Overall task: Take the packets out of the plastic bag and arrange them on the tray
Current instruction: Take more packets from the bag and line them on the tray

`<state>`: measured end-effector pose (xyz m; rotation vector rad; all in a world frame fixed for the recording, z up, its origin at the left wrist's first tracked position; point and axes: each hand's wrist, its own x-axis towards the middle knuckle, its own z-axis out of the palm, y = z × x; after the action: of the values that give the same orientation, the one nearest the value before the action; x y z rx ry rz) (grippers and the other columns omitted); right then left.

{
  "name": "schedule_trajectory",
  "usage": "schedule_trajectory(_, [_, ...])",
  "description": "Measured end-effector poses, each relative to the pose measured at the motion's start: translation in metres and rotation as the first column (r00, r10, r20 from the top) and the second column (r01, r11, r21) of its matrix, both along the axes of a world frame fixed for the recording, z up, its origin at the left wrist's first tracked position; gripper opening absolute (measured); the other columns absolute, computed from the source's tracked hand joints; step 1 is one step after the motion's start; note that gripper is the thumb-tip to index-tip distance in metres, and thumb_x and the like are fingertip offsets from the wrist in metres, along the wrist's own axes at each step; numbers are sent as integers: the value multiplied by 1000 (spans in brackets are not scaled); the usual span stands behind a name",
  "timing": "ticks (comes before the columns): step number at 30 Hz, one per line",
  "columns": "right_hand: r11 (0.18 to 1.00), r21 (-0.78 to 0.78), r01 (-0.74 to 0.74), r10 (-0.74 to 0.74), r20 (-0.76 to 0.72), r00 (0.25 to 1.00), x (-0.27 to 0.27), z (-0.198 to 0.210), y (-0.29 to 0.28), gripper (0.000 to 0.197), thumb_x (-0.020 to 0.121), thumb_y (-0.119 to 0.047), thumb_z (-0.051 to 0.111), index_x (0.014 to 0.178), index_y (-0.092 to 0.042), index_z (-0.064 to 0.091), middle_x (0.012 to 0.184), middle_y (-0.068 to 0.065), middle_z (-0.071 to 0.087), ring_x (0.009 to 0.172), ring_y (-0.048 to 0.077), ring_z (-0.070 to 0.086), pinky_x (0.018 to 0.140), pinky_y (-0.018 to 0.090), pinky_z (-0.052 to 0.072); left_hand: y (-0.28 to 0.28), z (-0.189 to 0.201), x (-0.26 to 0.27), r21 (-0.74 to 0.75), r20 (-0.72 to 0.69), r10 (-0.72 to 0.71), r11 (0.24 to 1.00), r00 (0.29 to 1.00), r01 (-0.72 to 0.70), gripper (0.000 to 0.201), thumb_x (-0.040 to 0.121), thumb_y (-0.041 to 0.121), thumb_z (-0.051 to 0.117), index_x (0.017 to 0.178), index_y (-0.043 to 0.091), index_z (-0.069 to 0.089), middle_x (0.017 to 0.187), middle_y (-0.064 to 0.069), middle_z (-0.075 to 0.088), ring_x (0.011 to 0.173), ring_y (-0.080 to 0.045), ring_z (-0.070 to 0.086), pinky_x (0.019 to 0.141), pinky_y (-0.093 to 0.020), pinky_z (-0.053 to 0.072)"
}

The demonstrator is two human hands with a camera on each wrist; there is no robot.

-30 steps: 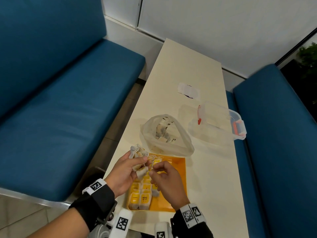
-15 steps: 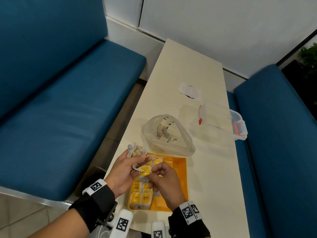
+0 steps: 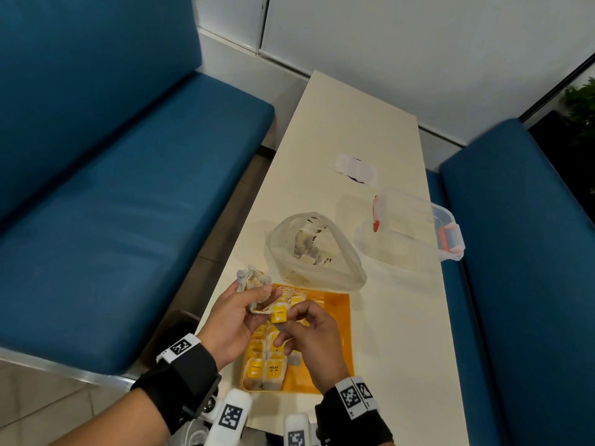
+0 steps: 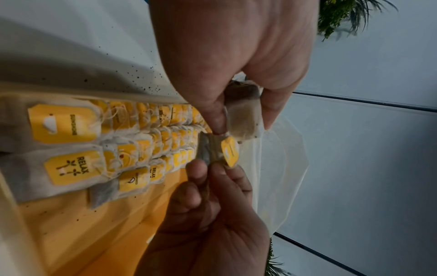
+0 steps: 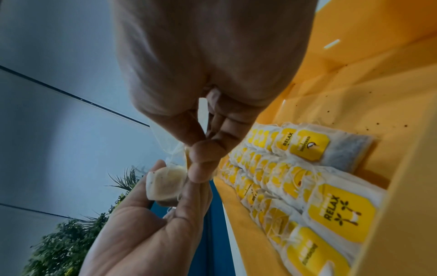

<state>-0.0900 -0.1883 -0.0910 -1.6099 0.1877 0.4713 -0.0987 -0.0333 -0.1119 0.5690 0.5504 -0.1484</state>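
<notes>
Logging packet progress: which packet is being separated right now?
The yellow-tagged packet pinched by the right hand, above the tray; the others are bunched in the left hand.

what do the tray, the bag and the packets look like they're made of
Tray: likely rigid plastic, orange and glossy; it shows sharp light reflections.
Bag: thin, soft plastic film, cloudy-clear; it wrinkles and the packets inside show through.
Packets: apparently porous filter paper, matte white, dark contents showing through, with strings and yellow printed tags that look like paper.
</notes>
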Motion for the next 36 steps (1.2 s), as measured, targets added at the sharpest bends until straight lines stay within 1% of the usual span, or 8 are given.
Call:
schedule_trajectory(3, [999,54,1,0,-27,1000,-2,1,2,5,90,0,65,88,2,60,75,20,62,60,33,65,49,31,49,-1,2,1,26,5,0,1000,1000,-1,25,91,2,68,115,7,63,99,-14,74,104,-25,74,65,-30,62])
schedule_trajectory(5, [998,54,9,-8,-31,999,-2,2,3,15,91,-8,69,86,1,59,71,21,63,61,33,66,50,31,52,0,3,1,41,10,0,999,1000,-1,25,91,3,69,115,7,63,98,-13,74,102,-24,75,66,-30,62])
schedule_trajectory(9, [998,18,56,-55,-34,998,1,2,6,25,79,3,77,92,2,55,73,13,60,58,32,65,48,32,51,1,3,2,25,12,22,999,1000,-23,28,91,1,67,119,5,62,105,-19,73,103,-26,74,72,-34,65])
schedule_trajectory(12, [999,12,42,-41,-43,998,3,4,6,33,79,1,78,107,2,60,85,19,61,59,32,65,51,33,53,1,4,3,30,14,27,999,1000,-28,30,91,1,67,121,6,62,107,-19,73,105,-26,73,81,-36,63])
schedule_trajectory(19, [998,-50,31,-34,-57,998,3,-2,3,15,83,-2,75,88,2,62,72,14,62,53,28,64,46,29,46,1,6,6,24,20,35,999,999,-35,33,90,1,68,122,5,61,108,-20,74,104,-27,73,86,-37,61])
schedule_trajectory(25, [995,-27,93,-94,-63,994,5,-4,-1,14,86,2,70,84,-3,56,74,21,65,54,31,65,44,29,47,3,4,5,53,4,31,998,999,-32,32,90,1,69,122,2,62,105,-21,70,89,-25,72,75,-33,64])
schedule_trajectory(31, [998,-46,42,-43,-37,998,4,-1,-5,18,81,-8,79,79,-7,61,77,12,68,62,29,69,46,28,44,5,7,4,72,8,5,997,1000,-5,30,94,0,66,123,2,61,94,-16,71,76,-20,71,65,-30,62])
schedule_trajectory(36, [1000,18,0,0,-24,1000,2,5,-10,17,82,2,74,84,0,57,84,33,68,61,31,67,46,28,46,8,14,6,82,12,10,997,1000,-11,28,92,-3,65,119,3,63,90,-14,73,76,-19,73,64,-25,61])
